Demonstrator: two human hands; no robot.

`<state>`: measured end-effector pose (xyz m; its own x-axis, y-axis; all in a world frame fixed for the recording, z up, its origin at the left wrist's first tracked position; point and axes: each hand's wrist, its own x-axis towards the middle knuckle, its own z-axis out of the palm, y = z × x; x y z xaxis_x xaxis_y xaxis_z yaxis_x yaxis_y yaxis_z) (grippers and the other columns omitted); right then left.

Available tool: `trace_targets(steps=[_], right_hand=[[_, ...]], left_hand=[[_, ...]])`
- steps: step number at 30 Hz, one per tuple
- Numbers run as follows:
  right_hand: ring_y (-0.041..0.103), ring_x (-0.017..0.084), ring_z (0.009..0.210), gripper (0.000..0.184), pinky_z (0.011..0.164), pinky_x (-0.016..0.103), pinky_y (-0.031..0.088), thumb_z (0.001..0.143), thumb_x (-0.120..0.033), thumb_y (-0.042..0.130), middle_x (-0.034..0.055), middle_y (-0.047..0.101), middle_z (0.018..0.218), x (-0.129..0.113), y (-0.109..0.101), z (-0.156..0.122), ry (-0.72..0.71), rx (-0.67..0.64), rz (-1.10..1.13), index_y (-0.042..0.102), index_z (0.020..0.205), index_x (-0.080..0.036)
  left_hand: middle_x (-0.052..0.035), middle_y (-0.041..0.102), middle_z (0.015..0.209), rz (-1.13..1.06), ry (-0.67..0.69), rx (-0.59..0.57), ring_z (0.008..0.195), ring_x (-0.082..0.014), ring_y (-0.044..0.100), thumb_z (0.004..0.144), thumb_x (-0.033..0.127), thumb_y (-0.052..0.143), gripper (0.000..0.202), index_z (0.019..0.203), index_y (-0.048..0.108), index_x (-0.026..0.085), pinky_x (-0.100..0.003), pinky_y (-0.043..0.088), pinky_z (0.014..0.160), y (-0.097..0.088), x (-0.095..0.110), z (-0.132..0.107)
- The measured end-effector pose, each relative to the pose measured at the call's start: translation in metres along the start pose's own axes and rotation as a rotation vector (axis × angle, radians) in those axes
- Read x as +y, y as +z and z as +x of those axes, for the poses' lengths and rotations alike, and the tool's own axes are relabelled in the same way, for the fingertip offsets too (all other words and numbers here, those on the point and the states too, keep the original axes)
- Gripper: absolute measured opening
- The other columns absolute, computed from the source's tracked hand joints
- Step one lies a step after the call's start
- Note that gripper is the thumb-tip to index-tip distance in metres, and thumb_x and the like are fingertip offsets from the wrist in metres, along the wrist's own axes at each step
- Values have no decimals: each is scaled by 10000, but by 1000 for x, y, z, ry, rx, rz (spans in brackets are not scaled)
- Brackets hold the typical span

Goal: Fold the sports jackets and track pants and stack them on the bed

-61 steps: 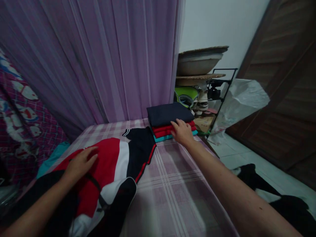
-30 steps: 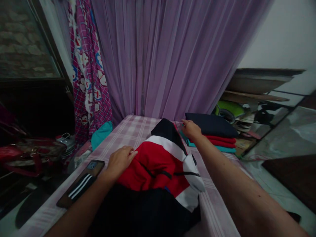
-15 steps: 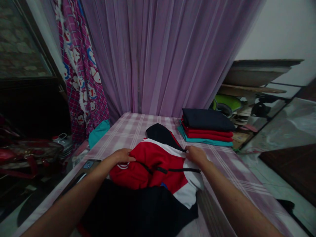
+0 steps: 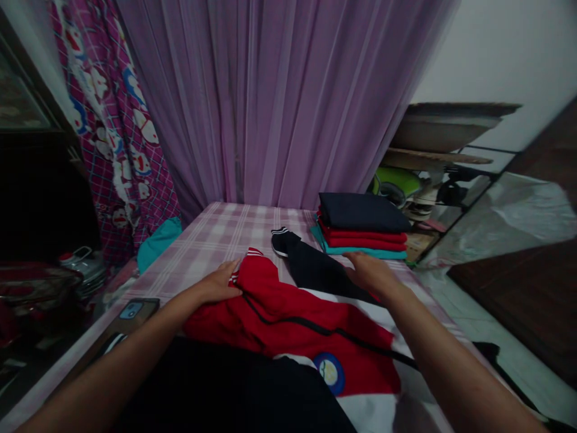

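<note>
A red, white and black jacket (image 4: pixel 297 328) lies spread across the pink checked table (image 4: pixel 211 240) in front of me. My left hand (image 4: pixel 216 284) pinches its red collar edge near the striped cuff. My right hand (image 4: pixel 369 272) lies flat, fingers out, on the dark sleeve (image 4: pixel 311 264) that reaches toward the far end. A round blue badge (image 4: pixel 329 370) shows on the red chest panel. Just past my right hand stands a stack of folded clothes (image 4: pixel 360 231), dark blue on top, then red, then teal.
A phone (image 4: pixel 130 313) lies near the table's left edge. Purple curtains (image 4: pixel 270 102) hang behind the table, a patterned pink cloth (image 4: pixel 112 138) at the left. A metal shelf (image 4: pixel 433 180) with bowls and clutter stands at the right. Dark cloth (image 4: pixel 500 355) lies on the tiled floor.
The bunched jacket has been spread out flat, its sleeve now stretched toward the stack. My right hand left the folded stack and came back onto the jacket. The view swung left.
</note>
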<state>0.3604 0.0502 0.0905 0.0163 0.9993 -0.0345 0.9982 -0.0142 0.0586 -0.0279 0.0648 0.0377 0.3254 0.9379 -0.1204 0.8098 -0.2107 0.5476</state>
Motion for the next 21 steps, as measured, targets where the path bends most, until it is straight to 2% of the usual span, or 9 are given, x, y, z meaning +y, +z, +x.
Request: trace_targets(steps=[4, 6, 8, 10, 13, 15, 17, 19, 21], right_hand=[[535, 282, 1265, 597, 1025, 357, 418, 919, -378, 522, 147, 456, 1494, -69, 6, 51, -85, 133, 228, 414, 1470, -178], [516, 286, 1288, 706, 1037, 365, 415, 899, -444, 560, 156, 405, 1527, -91, 19, 73, -67, 110, 302, 333, 1513, -182], [516, 295, 1289, 827, 1030, 379, 425, 860, -494, 610, 178, 427, 1506, -103, 33, 88, -34, 22, 321, 264, 1540, -173], [534, 304, 1269, 813, 1012, 387, 441, 836, -472, 651, 186, 510, 1435, -106, 44, 95, -19, -95, 291, 328, 1515, -159], [611, 287, 1162, 511, 954, 358, 478, 812, -358, 691, 127, 671, 1235, -97, 44, 97, -48, -223, 252, 612, 1292, -200], [678, 253, 1009, 357, 867, 319, 517, 795, -328, 705, 74, 737, 1047, -84, 32, 99, -71, -293, 263, 698, 1135, -221], [706, 229, 859, 337, 771, 305, 543, 824, -355, 671, 56, 743, 902, -70, 11, 106, -44, -306, 316, 696, 1122, -198], [705, 235, 844, 387, 757, 333, 553, 892, -380, 571, 80, 732, 899, -58, -16, 121, 50, -120, 425, 648, 1198, -155], [669, 261, 1018, 434, 877, 394, 529, 943, -363, 472, 126, 700, 1090, -50, -43, 144, 113, 261, 514, 574, 1296, -132]], left_hand=[[-178, 319, 1578, -255, -193, -86, 1389, -291, 421, 625, 464, 721, 1084, 1531, 239, 117, -317, 445, 1059, -9, -5, 10], [-214, 319, 1565, -333, -294, -95, 1370, -279, 450, 650, 534, 697, 1118, 1542, 187, 94, -299, 478, 1007, -13, -7, 16], [-237, 370, 1532, -306, -357, -99, 1345, -280, 481, 645, 578, 690, 1143, 1535, 190, 63, -287, 488, 979, -14, -9, 22], [-232, 462, 1476, -189, -367, -100, 1305, -302, 522, 608, 579, 709, 1123, 1501, 284, 48, -297, 488, 969, -11, -10, 29], [-155, 616, 1347, 16, -259, -116, 1224, -334, 582, 561, 533, 735, 900, 1336, 538, 118, -324, 481, 960, -1, -7, 35], [-95, 711, 1190, 75, -186, -145, 1112, -325, 640, 581, 503, 716, 651, 1137, 660, 168, -330, 499, 902, 2, -3, 37], [-62, 753, 997, 50, -174, -172, 962, -300, 680, 620, 486, 677, 459, 954, 692, 171, -332, 520, 806, -4, -1, 37], [-39, 746, 886, -55, -189, -159, 863, -267, 682, 659, 490, 643, 401, 889, 684, 164, -327, 527, 738, -23, -1, 38], [-25, 739, 910, -188, -223, -21, 849, -234, 676, 709, 513, 614, 438, 969, 671, 164, -316, 532, 729, -51, -7, 41]])
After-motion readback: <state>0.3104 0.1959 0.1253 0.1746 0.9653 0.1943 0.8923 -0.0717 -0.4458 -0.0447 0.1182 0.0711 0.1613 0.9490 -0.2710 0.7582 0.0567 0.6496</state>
